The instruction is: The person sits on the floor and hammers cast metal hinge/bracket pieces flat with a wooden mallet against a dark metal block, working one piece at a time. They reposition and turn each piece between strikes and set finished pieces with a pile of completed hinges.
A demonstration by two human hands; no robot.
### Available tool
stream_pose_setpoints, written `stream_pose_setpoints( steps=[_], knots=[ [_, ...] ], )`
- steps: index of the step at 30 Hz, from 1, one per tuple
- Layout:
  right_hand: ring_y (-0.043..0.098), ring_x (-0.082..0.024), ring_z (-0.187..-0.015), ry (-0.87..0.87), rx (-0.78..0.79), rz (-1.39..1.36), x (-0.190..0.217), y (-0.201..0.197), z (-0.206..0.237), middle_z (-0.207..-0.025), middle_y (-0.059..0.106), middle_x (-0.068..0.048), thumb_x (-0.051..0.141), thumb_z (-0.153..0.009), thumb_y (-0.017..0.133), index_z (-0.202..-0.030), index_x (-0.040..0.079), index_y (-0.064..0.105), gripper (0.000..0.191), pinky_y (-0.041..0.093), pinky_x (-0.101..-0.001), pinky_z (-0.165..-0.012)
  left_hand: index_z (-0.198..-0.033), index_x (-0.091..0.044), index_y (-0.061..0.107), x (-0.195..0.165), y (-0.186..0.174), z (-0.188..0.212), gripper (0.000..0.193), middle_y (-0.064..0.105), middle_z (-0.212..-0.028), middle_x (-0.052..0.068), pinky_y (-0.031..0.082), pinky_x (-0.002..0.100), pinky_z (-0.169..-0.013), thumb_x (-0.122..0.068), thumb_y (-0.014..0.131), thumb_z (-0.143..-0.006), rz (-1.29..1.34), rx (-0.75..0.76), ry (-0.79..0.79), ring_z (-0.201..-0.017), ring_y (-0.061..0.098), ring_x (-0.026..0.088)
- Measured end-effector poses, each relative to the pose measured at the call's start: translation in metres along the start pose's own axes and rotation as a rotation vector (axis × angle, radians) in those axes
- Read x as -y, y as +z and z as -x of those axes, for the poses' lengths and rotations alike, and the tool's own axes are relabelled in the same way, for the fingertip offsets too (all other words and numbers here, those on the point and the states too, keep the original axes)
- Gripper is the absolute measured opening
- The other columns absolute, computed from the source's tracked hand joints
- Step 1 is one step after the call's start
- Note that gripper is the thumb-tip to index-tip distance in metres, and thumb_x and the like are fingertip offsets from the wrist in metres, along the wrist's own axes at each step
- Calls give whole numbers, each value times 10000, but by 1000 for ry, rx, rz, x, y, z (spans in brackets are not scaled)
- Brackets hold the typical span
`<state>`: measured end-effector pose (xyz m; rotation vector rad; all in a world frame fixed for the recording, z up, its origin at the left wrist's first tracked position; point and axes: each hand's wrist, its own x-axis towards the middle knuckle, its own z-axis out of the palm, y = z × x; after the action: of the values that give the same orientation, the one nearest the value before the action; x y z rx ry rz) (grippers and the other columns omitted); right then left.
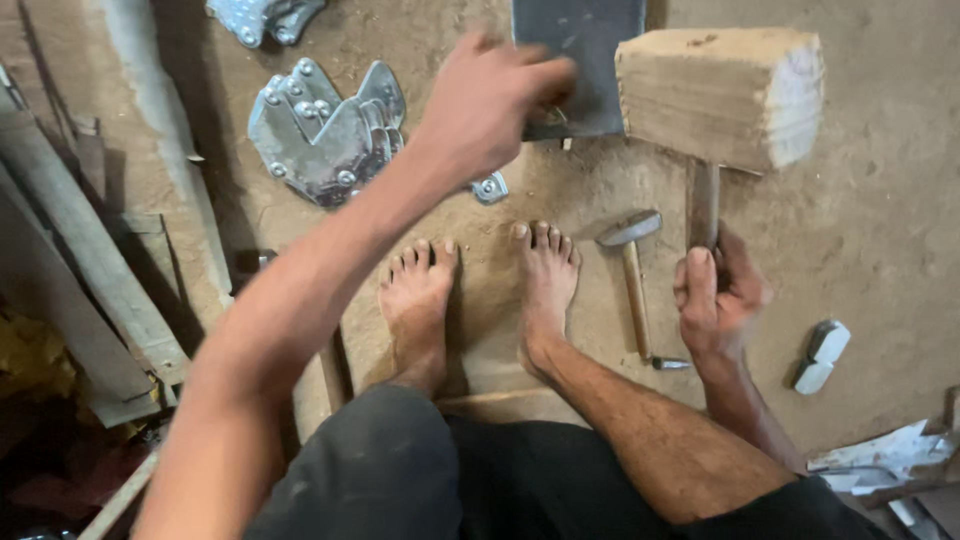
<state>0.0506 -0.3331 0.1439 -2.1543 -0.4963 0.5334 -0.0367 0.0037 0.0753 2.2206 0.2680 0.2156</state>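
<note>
My right hand (pixel 716 296) grips the handle of a big wooden mallet (pixel 722 92), whose block head is raised above the dirt floor. My left hand (pixel 490 100) reaches forward with its fingers on the lower left edge of a flat dark metal sheet (pixel 585 55) that lies at the top middle. A small shiny metal piece (pixel 490 187) rests on the ground just under my left wrist. My two bare feet (pixel 480 290) stand on the dirt below the sheet.
A pile of riveted shiny metal plates (pixel 320 135) lies left of the sheet, with more (pixel 262 18) at the top. A small steel hammer (pixel 632 275) lies between my right foot and right hand. A metal block (pixel 822 355) sits at right. Long grey strips (pixel 80 260) line the left.
</note>
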Motion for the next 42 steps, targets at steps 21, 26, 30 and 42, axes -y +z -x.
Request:
stream_pose_setpoints(
  steps=[21,26,30,42],
  knots=[
    [479,-64,-553,53,19,-95,-8,11,10,-700,567,-13,191,-1118,555,-1311,1,622,279,391,-228,-504,-952,41,626,25,79,30,249,680,-805,41,665,335,-643,-58,827,-843,1266,-561,-772,-717,710,152],
    [489,-67,-592,27,66,-33,4,17,11,-746,577,12,172,-1098,576,-1365,-1,630,323,409,-223,-534,-948,-15,609,51,59,50,159,719,-837,52,689,349,-690,-15,749,-874,1425,-212,-725,-748,747,163],
    [531,-111,-617,-167,104,215,23,12,5,-740,592,-50,149,-1091,611,-1337,8,667,289,444,-278,-602,-950,-13,614,64,64,41,158,719,-870,47,680,351,-709,22,764,-918,1423,-144,-633,-762,720,143],
    [537,-153,-579,-292,109,382,33,11,1,-758,612,-106,98,-1041,693,-1361,6,662,335,464,-317,-577,-1017,13,657,43,98,47,73,748,-939,85,657,342,-766,10,701,-958,1684,-362,-632,-836,726,167]
  ],
)
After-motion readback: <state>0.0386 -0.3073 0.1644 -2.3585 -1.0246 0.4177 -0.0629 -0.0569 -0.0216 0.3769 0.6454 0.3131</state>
